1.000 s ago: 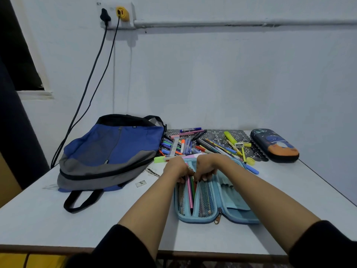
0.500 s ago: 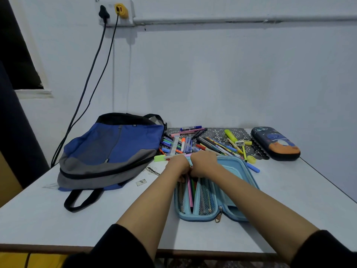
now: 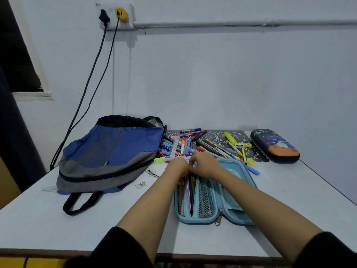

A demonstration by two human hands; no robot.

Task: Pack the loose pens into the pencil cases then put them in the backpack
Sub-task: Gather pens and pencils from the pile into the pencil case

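**Desk:** Item one, the hands?

**Operator:** I log the left hand [image 3: 176, 167] and right hand [image 3: 205, 166] knuckles-up and touching, at the far end of the light blue pencil case [image 3: 237, 190], centre frame. The fingers of both are curled under. Whether they grip a pen or the rim, I cannot tell.

**Desk:** Change since a second ago?

**Operator:** The case's right half, then flat on the table [image 3: 58, 219], now stands tilted up. Both hands have shifted slightly toward the top of the frame. I read that as the case starting to close.

**Desk:** Remaining stock?

**Operator:** Loose pens [image 3: 204, 147]: a large heap just above the hands, unpacked. Dark pencil case [image 3: 274, 146]: right of the heap, closed. Backpack [image 3: 112, 151]: left of centre, lying flat. In my judgement most of the packing is outstanding, so closing now looks early.
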